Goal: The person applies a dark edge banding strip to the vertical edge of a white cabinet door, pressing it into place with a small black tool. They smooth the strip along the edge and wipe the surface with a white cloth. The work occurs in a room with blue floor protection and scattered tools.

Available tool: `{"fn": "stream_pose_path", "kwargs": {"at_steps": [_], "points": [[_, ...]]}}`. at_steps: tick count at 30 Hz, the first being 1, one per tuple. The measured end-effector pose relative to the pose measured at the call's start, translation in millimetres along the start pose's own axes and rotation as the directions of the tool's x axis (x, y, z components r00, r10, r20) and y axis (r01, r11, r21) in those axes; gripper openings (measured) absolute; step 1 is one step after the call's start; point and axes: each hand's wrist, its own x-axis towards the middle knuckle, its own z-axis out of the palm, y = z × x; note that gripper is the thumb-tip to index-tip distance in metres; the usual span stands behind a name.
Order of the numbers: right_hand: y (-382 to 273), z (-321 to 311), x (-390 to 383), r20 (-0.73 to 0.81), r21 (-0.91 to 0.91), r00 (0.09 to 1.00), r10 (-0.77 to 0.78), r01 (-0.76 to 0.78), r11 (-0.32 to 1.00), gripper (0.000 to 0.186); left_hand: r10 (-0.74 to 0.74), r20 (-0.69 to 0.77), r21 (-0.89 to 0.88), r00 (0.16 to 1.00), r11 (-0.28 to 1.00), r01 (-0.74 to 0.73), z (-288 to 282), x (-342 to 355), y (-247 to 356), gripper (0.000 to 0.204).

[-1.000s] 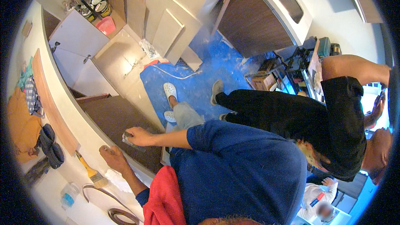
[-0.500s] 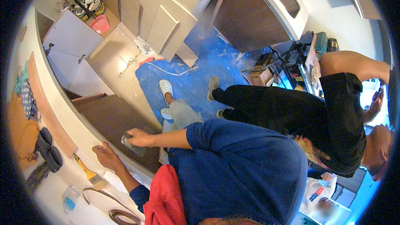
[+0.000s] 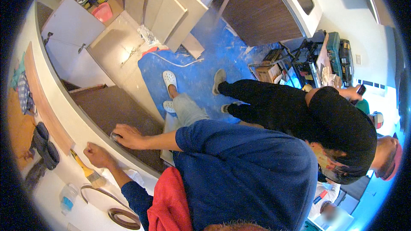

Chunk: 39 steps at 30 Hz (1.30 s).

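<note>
My right hand [image 3: 129, 137] is closed on a flat greyish pad [image 3: 114, 136], mostly covered by the fingers. It is at the dark brown panel [image 3: 124, 111], close to the curved pale edge [image 3: 92, 122] of the counter. Just to the left, my left hand [image 3: 100, 156] rests on the white counter top with curled fingers, and nothing shows in it. Near that hand lie a flat paintbrush [image 3: 87, 170] with a yellow handle and a long wooden strip [image 3: 47, 102]. Rolled brown edging [image 3: 124, 219] is nearer to me.
A clear bottle [image 3: 68, 199], dark cylindrical objects [image 3: 46, 145] and cloths [image 3: 25, 96] lie on the counter. A co-worker in black [image 3: 274, 107] stands to my right. Boards [image 3: 175, 21] lean beyond the blue floor sheet [image 3: 197, 72], with a white cable [image 3: 180, 63] across it. Cabinet doors [image 3: 70, 25] stand open.
My right hand has moved left with the pad, which shows less now. The left hand has shifted slightly left along the counter. The co-worker's raised arm has come down.
</note>
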Motion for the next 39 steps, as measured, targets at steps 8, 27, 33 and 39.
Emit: {"fn": "stream_pose_path", "kwargs": {"at_steps": [8, 27, 33, 39], "points": [[7, -16, 1, -0.008, -0.001, 0.999, -0.048, 0.048, 0.999, 0.014, 0.131, -0.215, -0.078, 0.968, 0.986, -0.15, 15, -4, -12, 0.034], [-36, -1, -43, 0.214, 0.087, 0.957, -0.197, 0.183, 0.979, 0.061, -0.004, -0.167, -0.073, 0.986, 0.997, -0.008, -10, -10, 28, 0.041], [-18, 4, -33, 0.209, 0.109, 0.941, -0.267, 0.248, 0.962, 0.067, -0.002, -0.167, -0.041, 0.986, 0.999, -0.005, -9, -9, 26, 0.039], [-8, 3, -33, 0.176, 0.135, 0.945, -0.275, 0.254, 0.958, 0.07, 0.012, -0.164, -0.052, 0.986, 0.998, -0.021, -10, -10, 26, 0.039]]}}
